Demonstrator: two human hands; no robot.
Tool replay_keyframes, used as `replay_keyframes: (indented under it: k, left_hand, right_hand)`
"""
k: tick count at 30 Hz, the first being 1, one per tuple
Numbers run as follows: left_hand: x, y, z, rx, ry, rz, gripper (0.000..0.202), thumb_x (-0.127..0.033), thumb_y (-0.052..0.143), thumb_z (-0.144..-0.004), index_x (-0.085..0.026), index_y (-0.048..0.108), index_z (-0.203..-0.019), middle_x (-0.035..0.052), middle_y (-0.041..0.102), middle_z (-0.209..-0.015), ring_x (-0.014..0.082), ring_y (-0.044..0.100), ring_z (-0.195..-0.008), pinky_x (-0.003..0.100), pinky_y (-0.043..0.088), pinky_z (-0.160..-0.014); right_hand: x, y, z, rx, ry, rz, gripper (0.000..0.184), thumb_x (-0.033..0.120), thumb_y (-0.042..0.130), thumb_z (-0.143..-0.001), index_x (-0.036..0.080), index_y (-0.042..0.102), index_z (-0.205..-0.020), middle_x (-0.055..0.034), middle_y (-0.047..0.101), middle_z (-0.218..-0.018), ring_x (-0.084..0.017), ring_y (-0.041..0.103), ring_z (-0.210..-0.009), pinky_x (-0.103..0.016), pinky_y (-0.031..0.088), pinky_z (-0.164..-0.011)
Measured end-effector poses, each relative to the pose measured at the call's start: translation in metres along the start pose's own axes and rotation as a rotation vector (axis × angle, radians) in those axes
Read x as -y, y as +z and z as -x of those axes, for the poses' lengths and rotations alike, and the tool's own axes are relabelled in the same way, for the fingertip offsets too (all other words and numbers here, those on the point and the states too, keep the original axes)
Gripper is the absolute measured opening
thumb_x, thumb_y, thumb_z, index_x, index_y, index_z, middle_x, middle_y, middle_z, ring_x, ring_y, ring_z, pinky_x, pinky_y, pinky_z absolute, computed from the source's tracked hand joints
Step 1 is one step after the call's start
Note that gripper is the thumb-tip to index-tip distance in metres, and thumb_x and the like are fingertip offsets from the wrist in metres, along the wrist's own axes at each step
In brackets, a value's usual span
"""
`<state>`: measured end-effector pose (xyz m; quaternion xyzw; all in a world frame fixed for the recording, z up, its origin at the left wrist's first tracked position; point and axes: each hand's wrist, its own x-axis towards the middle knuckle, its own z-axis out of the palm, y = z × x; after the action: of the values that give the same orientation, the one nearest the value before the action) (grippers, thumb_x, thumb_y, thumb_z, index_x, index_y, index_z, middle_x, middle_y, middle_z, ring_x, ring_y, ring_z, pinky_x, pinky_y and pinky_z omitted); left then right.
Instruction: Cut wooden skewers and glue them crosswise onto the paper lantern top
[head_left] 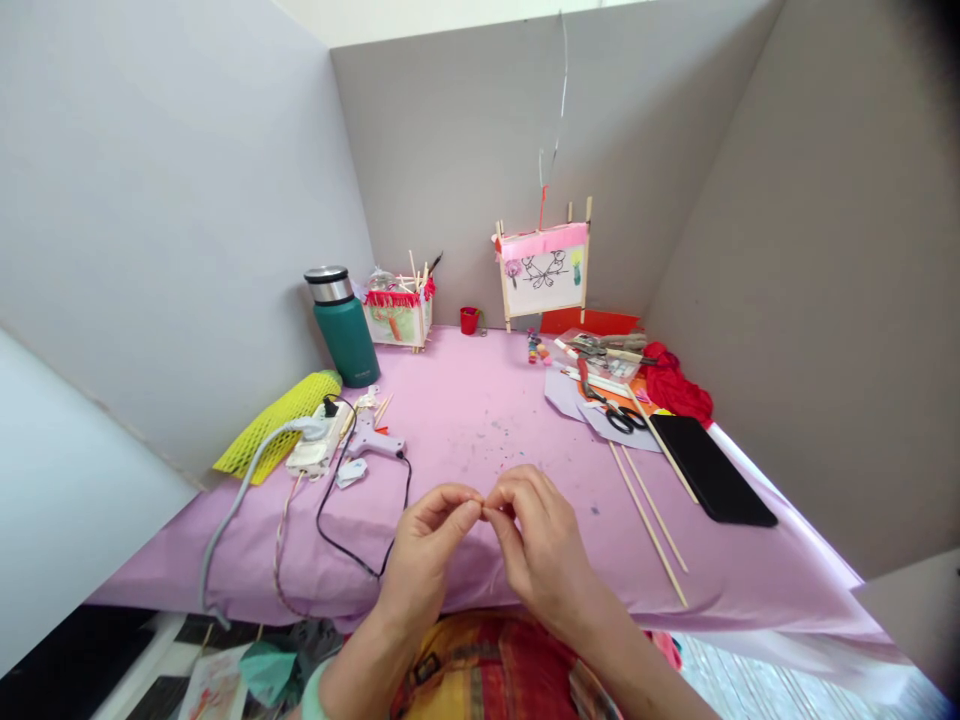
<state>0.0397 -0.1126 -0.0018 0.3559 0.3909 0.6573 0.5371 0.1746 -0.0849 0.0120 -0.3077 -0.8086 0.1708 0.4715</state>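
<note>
My left hand and my right hand meet over the near edge of the pink-covered table. Both pinch with thumb and forefinger at the same spot between them. What they pinch is too small to make out. A paper lantern frame on wooden sticks hangs from a thin wire at the back of the table. A glue gun lies to the left of my hands, its black cord trailing towards the table edge.
A teal flask, a decorated box with sticks, a small red cup, a yellow foam net and a power strip sit left. Scissors, papers, red cloth, a black tablet and long sticks lie right. Grey partition walls enclose the table.
</note>
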Motion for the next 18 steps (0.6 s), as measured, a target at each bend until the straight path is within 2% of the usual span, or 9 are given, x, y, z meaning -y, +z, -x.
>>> replay_keyframes:
  k: [3, 5, 7, 11, 18]
  left_hand:
    - [-0.0039, 0.005, -0.0002, 0.102, -0.131, 0.275, 0.009, -0.024, 0.068, -0.079, -0.016, 0.067, -0.077, 0.0002, 0.059, -0.077, 0.0105, 0.054, -0.076, 0.023, 0.043, -0.077]
    - [-0.0052, 0.0068, -0.0003, 0.155, -0.172, 0.365, 0.011, -0.024, 0.066, -0.081, -0.014, 0.066, -0.075, 0.0002, 0.056, -0.074, 0.0095, 0.052, -0.072, 0.023, 0.043, -0.074]
    - [-0.0049, 0.0072, -0.0003, 0.154, -0.196, 0.4, 0.01, -0.024, 0.067, -0.081, -0.014, 0.066, -0.076, 0.0002, 0.056, -0.074, 0.0091, 0.052, -0.07, 0.023, 0.043, -0.073]
    - [-0.0025, 0.0064, -0.0001, 0.096, -0.206, 0.359, 0.008, -0.022, 0.07, -0.077, -0.014, 0.068, -0.079, 0.0021, 0.062, -0.08, 0.0112, 0.057, -0.077, 0.024, 0.044, -0.077]
    - [0.0042, 0.005, 0.0037, 0.029, -0.068, 0.159, 0.006, -0.022, 0.069, -0.078, -0.018, 0.069, -0.081, 0.0003, 0.065, -0.081, 0.013, 0.058, -0.082, 0.027, 0.043, -0.083]
  right_hand:
    - [0.0006, 0.0043, 0.0033, -0.057, 0.078, -0.199, 0.012, 0.014, 0.045, -0.091, 0.02, 0.051, -0.084, -0.003, 0.055, -0.082, -0.016, 0.052, -0.078, -0.031, 0.044, -0.069]
    - [0.0012, 0.0042, 0.0031, -0.087, 0.107, -0.285, 0.016, 0.014, 0.042, -0.093, 0.021, 0.054, -0.084, -0.0023, 0.056, -0.081, -0.015, 0.053, -0.077, -0.029, 0.045, -0.068]
    - [0.0019, 0.0033, 0.0019, -0.084, 0.089, -0.293, 0.018, 0.014, 0.043, -0.094, 0.021, 0.058, -0.087, -0.0028, 0.058, -0.083, -0.015, 0.055, -0.078, -0.029, 0.046, -0.069]
    - [0.003, 0.0041, 0.0013, -0.099, 0.06, -0.214, 0.014, 0.012, 0.052, -0.09, 0.02, 0.062, -0.094, -0.0034, 0.06, -0.087, -0.015, 0.056, -0.082, -0.029, 0.046, -0.072]
    - [-0.0003, 0.0093, 0.0066, -0.113, 0.13, -0.19, 0.01, 0.013, 0.053, -0.088, 0.019, 0.055, -0.08, -0.0008, 0.055, -0.078, -0.014, 0.052, -0.072, -0.028, 0.042, -0.064]
